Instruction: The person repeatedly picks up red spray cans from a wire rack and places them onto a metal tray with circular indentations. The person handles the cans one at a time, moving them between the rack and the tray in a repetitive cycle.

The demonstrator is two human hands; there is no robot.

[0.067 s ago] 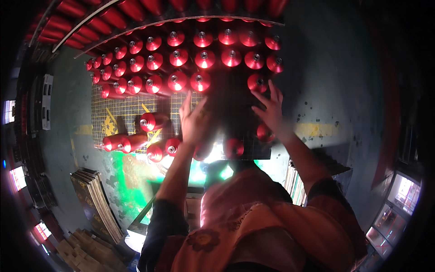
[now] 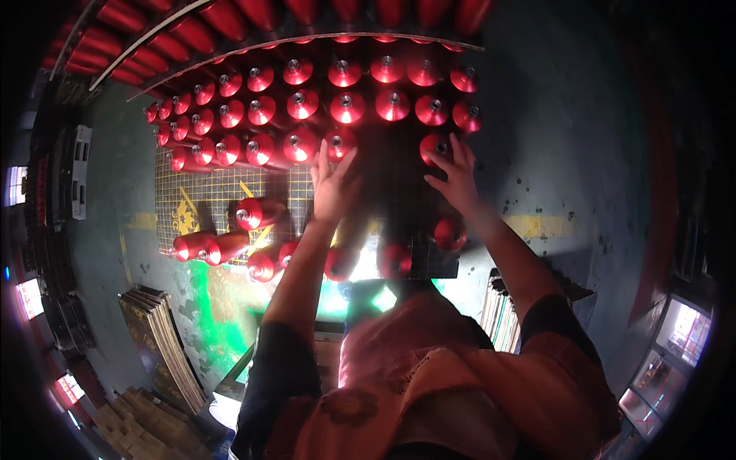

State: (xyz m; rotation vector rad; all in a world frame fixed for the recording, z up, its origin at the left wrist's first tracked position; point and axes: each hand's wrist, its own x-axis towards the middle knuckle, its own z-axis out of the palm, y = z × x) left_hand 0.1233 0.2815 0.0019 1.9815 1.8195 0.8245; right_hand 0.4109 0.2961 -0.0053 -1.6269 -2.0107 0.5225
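Red metal bottles with cone-shaped shoulders and silver necks stand upright in rows. My left hand (image 2: 331,184) reaches to the front row, with fingers spread at the near side of a red bottle (image 2: 337,144). My right hand (image 2: 458,176) is spread too, its fingertips at the right and near sides of another red bottle (image 2: 433,147). Whether either hand touches its bottle, I cannot tell. Between these two bottles lies a dark gap in the row. Nearer to me, a red bottle (image 2: 450,232) stands below my right wrist, and more stand beneath my left forearm.
A gridded cutting mat (image 2: 295,178) lies under the bottles. Several bottles, such as one tilted red bottle (image 2: 259,212), sit apart at its left. Behind the rows runs a thin rail (image 2: 360,31) with more red bottles beyond. Stacked boards (image 2: 161,345) stand at lower left.
My left hand has moved forward, so its fingers now overlap the front-row bottle. My right hand has shifted slightly forward against its bottle. The whole view has tilted a little.
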